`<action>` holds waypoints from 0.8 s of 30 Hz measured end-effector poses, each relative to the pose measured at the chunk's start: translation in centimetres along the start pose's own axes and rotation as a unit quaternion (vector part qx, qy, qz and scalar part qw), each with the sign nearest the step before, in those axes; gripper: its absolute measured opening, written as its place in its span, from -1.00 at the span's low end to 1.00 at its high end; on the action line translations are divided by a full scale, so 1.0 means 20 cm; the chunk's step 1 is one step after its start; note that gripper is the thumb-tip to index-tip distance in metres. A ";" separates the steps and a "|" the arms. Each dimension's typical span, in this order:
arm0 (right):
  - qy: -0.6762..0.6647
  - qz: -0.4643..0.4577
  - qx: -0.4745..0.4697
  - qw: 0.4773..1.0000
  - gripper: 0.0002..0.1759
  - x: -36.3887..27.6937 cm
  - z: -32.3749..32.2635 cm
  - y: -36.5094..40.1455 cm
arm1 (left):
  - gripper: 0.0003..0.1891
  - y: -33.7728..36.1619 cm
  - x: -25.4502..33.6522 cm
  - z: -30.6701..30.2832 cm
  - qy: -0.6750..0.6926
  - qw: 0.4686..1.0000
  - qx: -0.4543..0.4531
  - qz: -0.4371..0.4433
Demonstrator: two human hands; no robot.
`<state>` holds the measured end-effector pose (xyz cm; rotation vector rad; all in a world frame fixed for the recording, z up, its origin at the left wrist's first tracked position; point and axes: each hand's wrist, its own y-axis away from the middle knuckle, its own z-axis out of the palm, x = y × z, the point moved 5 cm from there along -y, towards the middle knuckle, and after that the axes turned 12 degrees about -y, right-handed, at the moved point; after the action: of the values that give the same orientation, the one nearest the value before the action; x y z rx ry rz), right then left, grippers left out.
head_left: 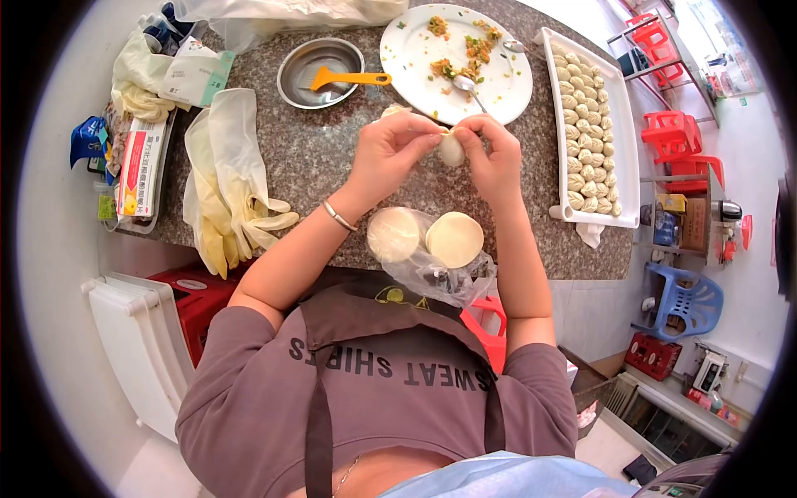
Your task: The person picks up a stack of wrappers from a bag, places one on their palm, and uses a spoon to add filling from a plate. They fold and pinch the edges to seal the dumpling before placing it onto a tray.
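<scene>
The left hand [388, 151] and the right hand [496, 156] both pinch one dumpling [451, 151] narrowly between their fingertips, above the middle of the countertop [311, 162]. Bagged round wrappers [453, 239] lie at its near edge, and a tray [624, 149] of folded dumplings lies along its right edge.

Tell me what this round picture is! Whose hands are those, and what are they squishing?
There is no machine here, just a person. A small camera on their head looks down, so you see their own arms from above. The left hand and right hand pinch one dumpling between the fingers. On the counter lie round wrappers in a bag, a tray of finished dumplings, a plate with filling bits and spoons, a bowl with an orange spatula, and gloves.
</scene>
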<state>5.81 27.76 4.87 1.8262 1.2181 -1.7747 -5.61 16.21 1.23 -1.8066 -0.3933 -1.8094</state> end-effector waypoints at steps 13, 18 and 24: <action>0.048 -0.079 -0.033 0.995 -0.92 -0.08 0.05 0.00 | -0.89 0.01 0.03 -0.01 -0.017 1.000 0.023 0.013; 0.041 -0.078 0.004 0.996 -0.93 -0.06 0.04 0.01 | -0.90 0.01 -0.03 0.02 0.029 0.999 -0.023 -0.035; -0.049 0.015 -0.001 0.999 -0.93 0.03 0.05 0.01 | -0.90 0.03 -0.08 0.05 0.241 0.949 -0.090 -0.179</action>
<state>5.30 27.12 4.07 1.7251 1.1484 -1.8225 -4.56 16.63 -0.47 -1.3891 -0.3877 -2.5304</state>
